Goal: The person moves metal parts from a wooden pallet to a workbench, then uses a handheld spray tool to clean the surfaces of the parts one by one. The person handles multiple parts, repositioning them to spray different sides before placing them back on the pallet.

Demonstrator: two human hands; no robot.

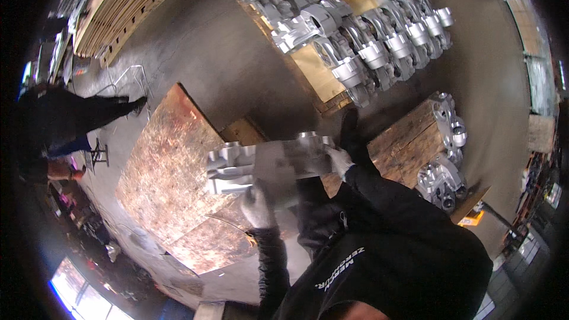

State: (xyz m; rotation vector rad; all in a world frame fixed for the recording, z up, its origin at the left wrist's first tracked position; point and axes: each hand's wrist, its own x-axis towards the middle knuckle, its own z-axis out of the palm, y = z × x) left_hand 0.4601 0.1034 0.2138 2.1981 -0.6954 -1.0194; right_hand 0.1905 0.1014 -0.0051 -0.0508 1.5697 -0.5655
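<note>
A large grey metal casting [275, 169] with rounded lugs is held in front of my body, its left end over the stained wooden tabletop [172, 178]. My left hand [258, 204], in a light grey glove, grips its near side, the fingers partly hidden and blurred. At the casting's right end, my gloved right hand [339, 161] is closed round the edge. Both of my sleeves are black.
Rows of similar castings [373, 53] lie on a cardboard-covered pallet ahead. At right, a wooden pallet [406, 142] carries several more castings [441, 181] along its edge. Flat wooden boards [127, 9] are stacked at far left. Another person in dark clothes [59, 118] is at left.
</note>
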